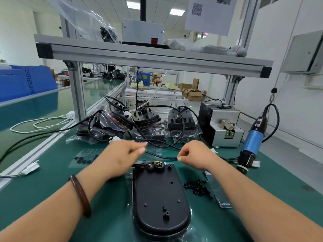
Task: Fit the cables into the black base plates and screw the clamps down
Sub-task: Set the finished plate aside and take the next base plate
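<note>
Nearest us the black base plate (157, 198) lies on the mat with coloured wires at its far end, and just beyond it our left hand (122, 154) and right hand (194, 154) pinch the black cable (162, 157) in curled fingers, so we judge the clamp unscrewed and the screws (199, 187) untouched.

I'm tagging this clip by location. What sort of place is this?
Most likely a factory assembly line for electrical goods: a green-matted workbench under an aluminium-profile frame, an electric screwdriver beside a screw feeder, and a pile of cabled black base plates.
</note>
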The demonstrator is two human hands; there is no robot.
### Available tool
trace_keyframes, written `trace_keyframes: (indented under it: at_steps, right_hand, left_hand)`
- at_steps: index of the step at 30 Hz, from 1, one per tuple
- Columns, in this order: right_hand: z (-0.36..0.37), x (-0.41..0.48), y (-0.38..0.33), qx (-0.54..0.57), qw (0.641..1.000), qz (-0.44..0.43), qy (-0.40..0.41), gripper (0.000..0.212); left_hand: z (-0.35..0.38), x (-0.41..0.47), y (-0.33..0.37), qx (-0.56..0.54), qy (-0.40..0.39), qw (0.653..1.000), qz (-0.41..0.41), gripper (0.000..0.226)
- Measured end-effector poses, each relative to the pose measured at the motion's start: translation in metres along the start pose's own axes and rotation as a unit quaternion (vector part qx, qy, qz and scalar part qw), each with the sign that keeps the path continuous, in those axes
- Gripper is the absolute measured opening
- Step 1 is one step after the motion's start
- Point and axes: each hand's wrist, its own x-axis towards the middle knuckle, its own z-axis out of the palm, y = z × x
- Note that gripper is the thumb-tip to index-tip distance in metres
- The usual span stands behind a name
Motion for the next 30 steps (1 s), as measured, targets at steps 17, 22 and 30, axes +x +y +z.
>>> trace_keyframes:
  at_steps: [17, 22, 30]
  right_hand:
    - [0.021, 0.028, -0.016, 0.022, 0.999, 0.008, -0.039, 0.016]
    - [0.02, 0.031, -0.017, 0.017, 0.999, 0.006, -0.047, 0.017]
    - [0.011, 0.031, -0.026, 0.002, 0.999, 0.003, -0.033, 0.018]
  left_hand:
    - [-0.028, 0.03, -0.109, 0.08, -0.206, 0.955, -0.197, 0.088]
    - [-0.023, 0.034, -0.117, 0.128, -0.194, 0.955, -0.186, 0.086]
    - [-0.013, 0.023, -0.119, 0.127, -0.073, 0.979, -0.145, 0.055]
